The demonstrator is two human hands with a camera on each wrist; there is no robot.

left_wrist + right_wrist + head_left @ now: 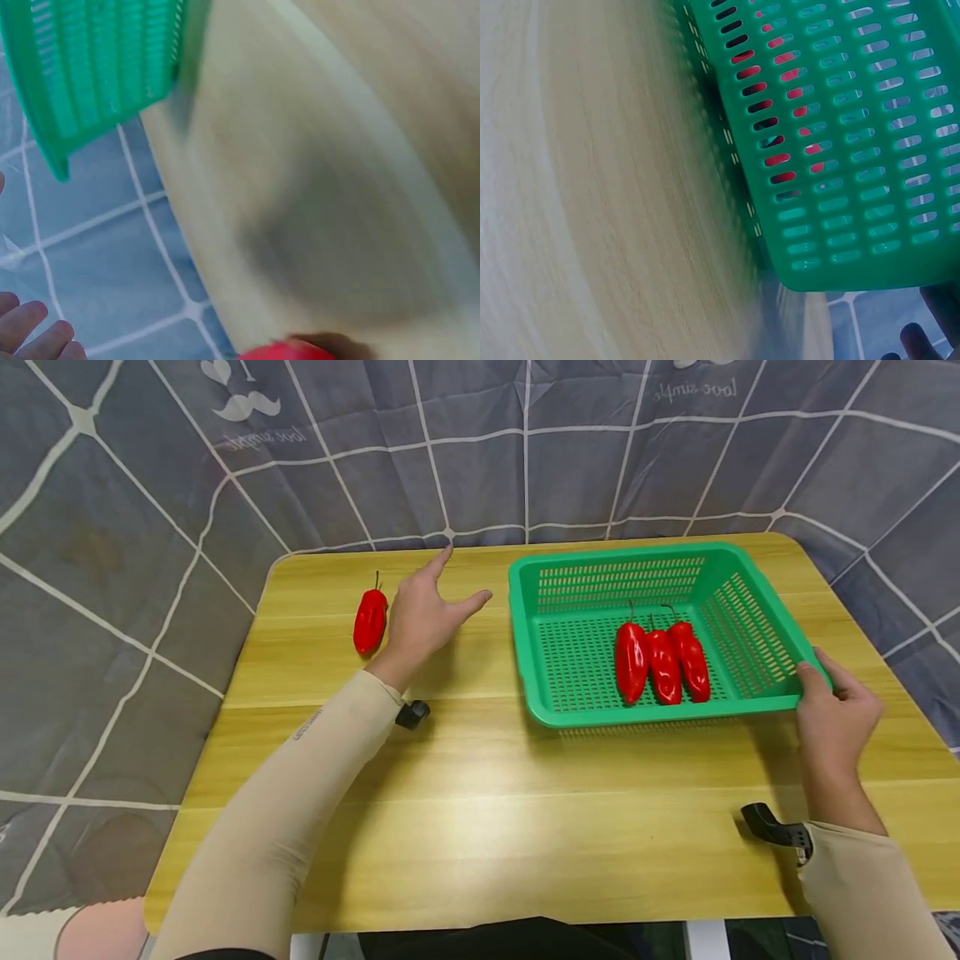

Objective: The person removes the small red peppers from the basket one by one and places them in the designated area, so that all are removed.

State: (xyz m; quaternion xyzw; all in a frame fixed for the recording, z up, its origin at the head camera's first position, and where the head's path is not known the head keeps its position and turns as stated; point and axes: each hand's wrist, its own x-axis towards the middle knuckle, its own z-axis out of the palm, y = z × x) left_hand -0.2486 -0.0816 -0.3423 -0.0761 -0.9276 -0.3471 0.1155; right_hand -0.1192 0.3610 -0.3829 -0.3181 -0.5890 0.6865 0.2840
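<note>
Left hand (423, 614): spread; my thumb and index finger stand well apart over the wooden counter (480, 827).
Loose red pepper (370, 622): lies on the counter, just left of my left hand, stem toward the far edge.
Right hand (838, 714): pinches the rim of the green slotted basket (660, 715) at its near right corner.
Three red peppers (663, 666): lie side by side inside the basket, right of its middle, stems pointing away from me.

Head camera looks forward-down; close wrist views, seemingly tilted, share the basket (570, 718).
</note>
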